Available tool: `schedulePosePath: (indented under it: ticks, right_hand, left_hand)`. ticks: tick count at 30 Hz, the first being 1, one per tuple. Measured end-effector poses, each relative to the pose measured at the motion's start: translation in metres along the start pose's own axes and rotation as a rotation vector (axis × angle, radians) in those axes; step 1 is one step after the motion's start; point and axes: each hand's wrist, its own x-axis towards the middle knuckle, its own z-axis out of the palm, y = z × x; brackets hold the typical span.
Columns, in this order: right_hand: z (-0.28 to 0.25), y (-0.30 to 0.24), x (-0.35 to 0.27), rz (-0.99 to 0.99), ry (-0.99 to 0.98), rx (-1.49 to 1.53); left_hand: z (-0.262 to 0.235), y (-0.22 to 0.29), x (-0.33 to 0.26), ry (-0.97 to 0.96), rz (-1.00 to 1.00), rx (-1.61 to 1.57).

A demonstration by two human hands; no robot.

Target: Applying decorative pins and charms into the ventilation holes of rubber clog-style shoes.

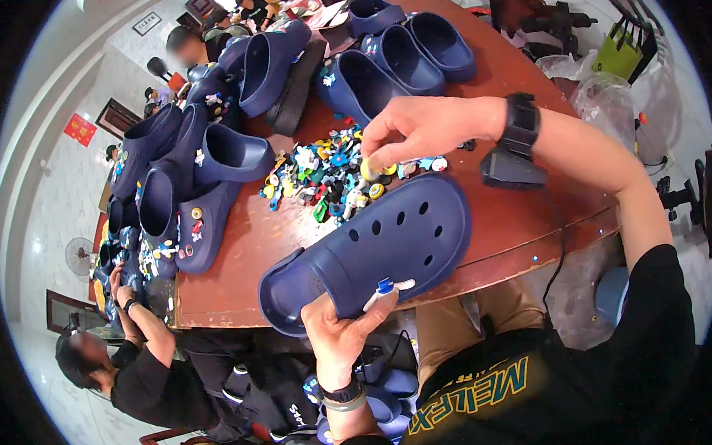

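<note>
My left hand (341, 337) is closed on the near side of a navy clog (357, 250), which tilts over the front edge of the table. Under the left thumb, against the clog's side, is a small white piece with a blue end (384, 287); its kind is unclear. Holes dot the clog's upper, and no charms show in them. Beyond the clog, my right hand (423, 131) reaches over a heap of colourful shoe charms (323, 173). Its thumb and fingers pinch a round yellow charm (368, 169).
Navy clogs, several decorated, crowd the left (170, 178) and far side (404, 60) of the reddish-brown table (520, 193). A black sole (296, 91) leans among them. At lower left, a person in black (165, 378) handles other clogs. More clogs (386, 402) lie below the table edge.
</note>
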Motion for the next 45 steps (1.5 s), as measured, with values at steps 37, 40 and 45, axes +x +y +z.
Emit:
schedulePosePath:
  ticks: [37,40,45]
  right_hand:
    - [0.057,0.015,0.003,-0.192,0.196,0.098]
    - [0.046,0.015,0.009,-0.287,0.133,0.036]
    - [0.027,0.009,0.018,-0.321,0.019,-0.155]
  left_hand:
    - [-0.011,-0.006,0.037,-0.135,-0.057,0.133]
    - [-0.010,-0.007,0.038,-0.136,-0.053,0.108]
    - [-0.012,-0.006,0.046,-0.150,-0.050,0.074]
